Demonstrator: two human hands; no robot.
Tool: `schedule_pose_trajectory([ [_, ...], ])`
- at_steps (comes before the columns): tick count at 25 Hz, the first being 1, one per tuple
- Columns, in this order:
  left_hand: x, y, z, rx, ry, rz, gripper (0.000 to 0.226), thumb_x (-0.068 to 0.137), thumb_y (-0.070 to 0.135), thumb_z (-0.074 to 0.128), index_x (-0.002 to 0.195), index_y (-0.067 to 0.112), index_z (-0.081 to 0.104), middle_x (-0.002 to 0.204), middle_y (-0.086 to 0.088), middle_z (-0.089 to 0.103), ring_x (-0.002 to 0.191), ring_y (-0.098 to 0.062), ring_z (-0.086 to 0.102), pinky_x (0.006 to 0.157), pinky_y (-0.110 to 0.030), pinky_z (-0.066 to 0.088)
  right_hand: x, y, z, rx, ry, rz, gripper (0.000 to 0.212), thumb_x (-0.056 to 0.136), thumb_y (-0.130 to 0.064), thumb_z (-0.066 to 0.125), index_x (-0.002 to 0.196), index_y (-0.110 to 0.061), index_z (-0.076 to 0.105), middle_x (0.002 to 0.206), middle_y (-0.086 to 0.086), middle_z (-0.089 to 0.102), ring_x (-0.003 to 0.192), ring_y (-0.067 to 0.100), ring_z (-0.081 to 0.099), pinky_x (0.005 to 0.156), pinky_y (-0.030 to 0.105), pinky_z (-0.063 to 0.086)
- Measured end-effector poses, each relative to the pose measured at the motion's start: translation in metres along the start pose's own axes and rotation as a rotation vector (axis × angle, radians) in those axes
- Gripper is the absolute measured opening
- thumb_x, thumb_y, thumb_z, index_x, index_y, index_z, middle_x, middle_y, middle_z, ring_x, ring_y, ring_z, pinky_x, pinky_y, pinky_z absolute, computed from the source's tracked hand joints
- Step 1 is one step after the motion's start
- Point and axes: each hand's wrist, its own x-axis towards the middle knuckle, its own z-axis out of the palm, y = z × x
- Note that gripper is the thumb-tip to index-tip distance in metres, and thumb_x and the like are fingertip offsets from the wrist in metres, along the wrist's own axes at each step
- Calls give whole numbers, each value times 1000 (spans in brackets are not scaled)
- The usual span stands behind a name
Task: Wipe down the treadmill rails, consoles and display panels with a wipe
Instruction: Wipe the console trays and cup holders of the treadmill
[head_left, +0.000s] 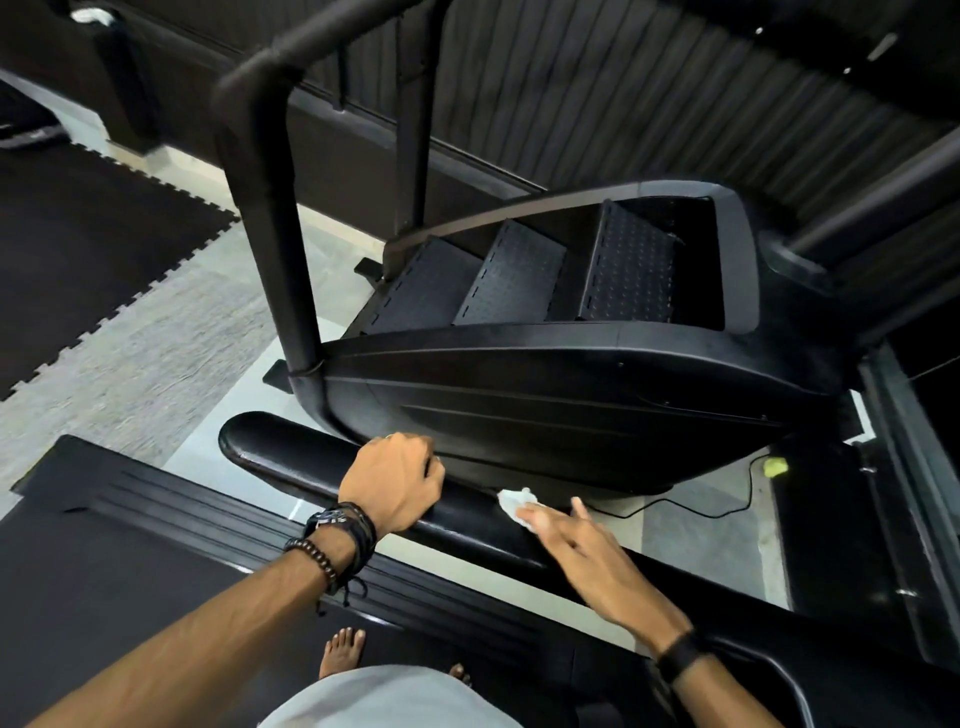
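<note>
Looking down from head height here, standing barefoot on the treadmill deck (130, 587). The glossy black treadmill rail (291, 457) runs from the left-middle across to the near right. My left hand (392, 480) sits on top of that rail with the fingers curled over its far side, so it's gripping the rail. There's a stack of bracelets (337, 540) on that wrist. Just to the right, my right hand (576, 535) presses a small crumpled white wipe (514, 504) against the same rail, fingers mostly straight and flat over it, a bit motion-blurred. That wrist has a black band (678, 654) on it.

Just beyond the rail is a big black stair-climber machine (545, 395) with three dotted steps and a tall upright handrail (270, 223). A thin cable (727, 499) lies on the floor at the right, near something small and yellow-green (775, 466). Interlocking black floor mats (93, 249) are off to the far left.
</note>
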Motion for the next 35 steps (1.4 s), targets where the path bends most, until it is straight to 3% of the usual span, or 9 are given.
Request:
schedule_pose_trajectory([
  [2,1,0,2,2,3,-3,25,97,32,45,78,18,50,97,-12,70,90,-35,64,77,-37,44,-1,13,-14,15,25,144,45,105,-52,23,138,-43,53,141,-35,39,133,-25,21,117,13,-7],
  [6,-1,0,0,8,2,4,24,96,32,45,78,18,50,96,-12,71,89,-35,65,77,-37,44,60,-1,2,-92,-35,321,96,86,-86,6,137,-27,61,144,11,56,143,27,41,116,37,31],
  [12,-1,0,0,17,11,2,24,97,32,44,79,18,51,97,-11,70,89,-33,64,74,-35,39,20,8,-23,171,-43,201,81,91,-71,8,120,-33,74,133,-8,65,133,3,48,119,29,21],
  [16,-1,3,-3,14,12,1,23,97,32,44,80,19,50,97,-10,70,91,-32,64,77,-35,41,49,12,-21,-8,-96,396,97,87,-81,5,140,-20,60,153,6,48,146,20,37,118,35,21],
  [19,-2,3,-5,3,9,10,24,97,31,45,78,17,49,96,-10,70,89,-32,64,74,-35,37,90,-30,2,-75,-210,330,107,82,-90,5,146,-17,52,157,5,40,148,22,32,123,40,18],
  [25,-1,1,-3,9,4,3,24,96,31,43,78,17,48,96,-11,69,88,-32,63,71,-33,31,55,14,-33,182,-204,343,99,78,-89,8,123,-27,72,133,-7,63,108,-5,60,115,26,30],
  [28,-1,1,-5,8,0,16,23,97,32,43,79,18,48,98,-11,70,91,-31,63,76,-35,37,71,18,-25,23,-212,479,117,69,-94,4,131,-16,66,146,5,55,129,12,53,120,34,26],
  [31,-2,1,-7,-6,-14,28,23,97,31,44,79,18,47,98,-10,70,91,-30,63,79,-34,39,91,-20,5,-65,-302,421,123,69,-99,2,150,-18,46,164,3,28,151,21,25,123,42,11],
  [35,1,-3,-4,-3,-19,47,21,96,30,43,80,17,47,95,-8,68,81,-28,56,80,-35,38,69,-10,-12,138,-161,300,106,69,-100,7,121,-35,72,141,-2,60,128,9,56,120,34,28],
])
